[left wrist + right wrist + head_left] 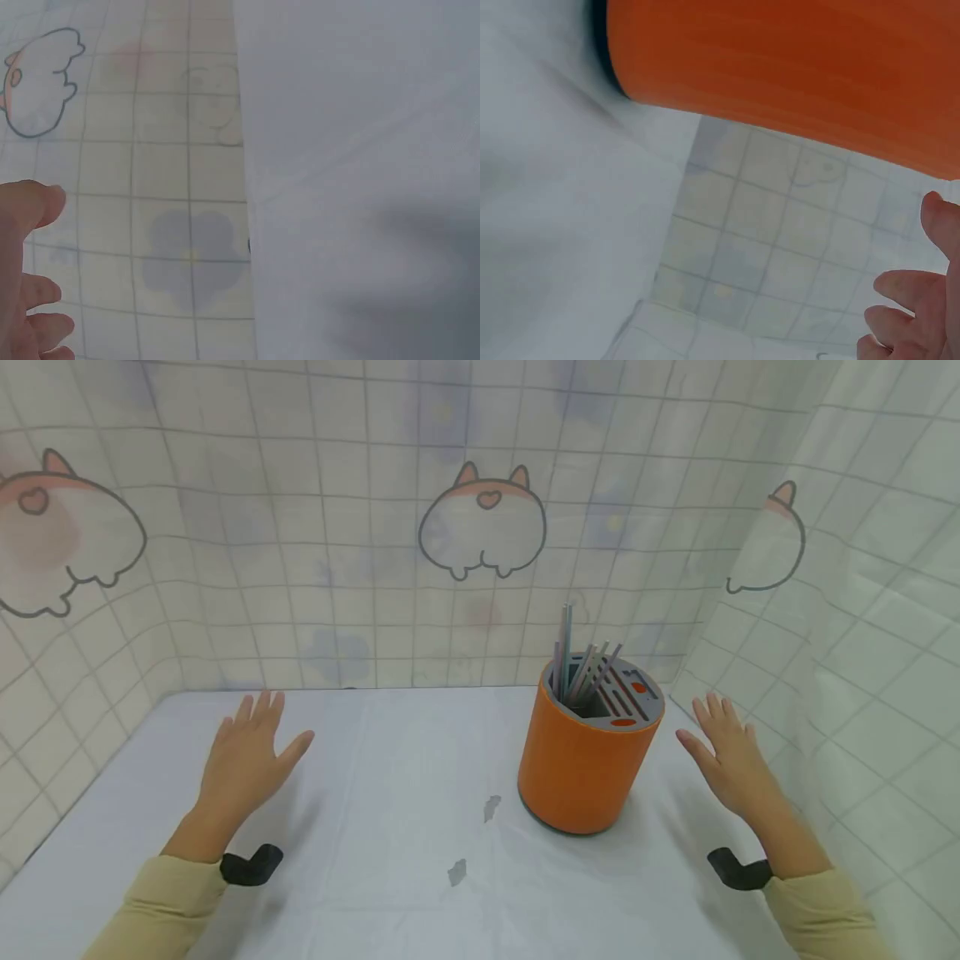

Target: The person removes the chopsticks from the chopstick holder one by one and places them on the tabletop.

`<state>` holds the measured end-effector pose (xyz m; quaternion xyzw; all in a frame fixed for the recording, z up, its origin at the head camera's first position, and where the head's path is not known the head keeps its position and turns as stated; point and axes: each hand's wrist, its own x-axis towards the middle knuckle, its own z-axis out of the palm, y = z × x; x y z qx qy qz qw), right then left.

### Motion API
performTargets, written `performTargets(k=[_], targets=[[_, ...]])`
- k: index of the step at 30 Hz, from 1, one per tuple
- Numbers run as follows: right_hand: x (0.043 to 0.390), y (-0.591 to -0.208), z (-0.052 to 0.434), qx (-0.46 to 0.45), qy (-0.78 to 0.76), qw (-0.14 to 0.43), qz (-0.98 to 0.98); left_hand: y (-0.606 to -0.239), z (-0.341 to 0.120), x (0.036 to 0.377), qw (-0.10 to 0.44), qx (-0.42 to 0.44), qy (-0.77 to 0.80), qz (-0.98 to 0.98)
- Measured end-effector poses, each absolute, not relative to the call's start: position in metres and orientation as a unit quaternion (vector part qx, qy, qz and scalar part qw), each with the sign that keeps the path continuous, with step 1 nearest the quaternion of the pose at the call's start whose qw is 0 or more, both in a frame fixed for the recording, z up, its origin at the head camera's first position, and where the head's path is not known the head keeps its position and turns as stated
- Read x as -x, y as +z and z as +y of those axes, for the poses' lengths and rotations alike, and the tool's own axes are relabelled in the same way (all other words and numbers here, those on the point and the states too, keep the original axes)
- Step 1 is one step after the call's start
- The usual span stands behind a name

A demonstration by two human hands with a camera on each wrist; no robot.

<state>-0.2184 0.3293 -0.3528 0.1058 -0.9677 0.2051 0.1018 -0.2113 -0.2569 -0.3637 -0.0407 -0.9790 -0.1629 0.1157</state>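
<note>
Orange holder (585, 777) stands near the tabletop's (397, 768) right edge; my left hand (243, 757) and right hand (733, 764) spread, empty, seemingly pre-reach; gripping needs moving inward.

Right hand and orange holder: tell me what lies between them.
No object; the head view shows only a gap between the right hand and orange holder, with white tabletop and gridded backdrop behind.

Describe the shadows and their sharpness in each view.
Head: faint, soft-edged shadows on the white table near the left hand and right hand. Left wrist: two blurry dark patches on the table. Right wrist: similar patches, plus a soft streak near the orange holder.
</note>
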Motion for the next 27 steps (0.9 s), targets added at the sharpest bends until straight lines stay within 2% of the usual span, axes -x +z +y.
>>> performTargets(k=[9,20,27], targets=[[0.212,-0.332,0.317,-0.132,0.207,0.071,-0.967,-0.355,-0.242,0.212,0.112,0.056,-0.152,-0.98],[0.206,-0.307,0.306,-0.143,0.218,0.083,-0.962,-0.331,-0.213,0.215,0.105,0.097,-0.139,-0.98],[0.205,-0.292,0.287,-0.145,0.205,0.054,-0.966,-0.316,-0.185,0.224,0.108,0.121,-0.136,-0.977]])
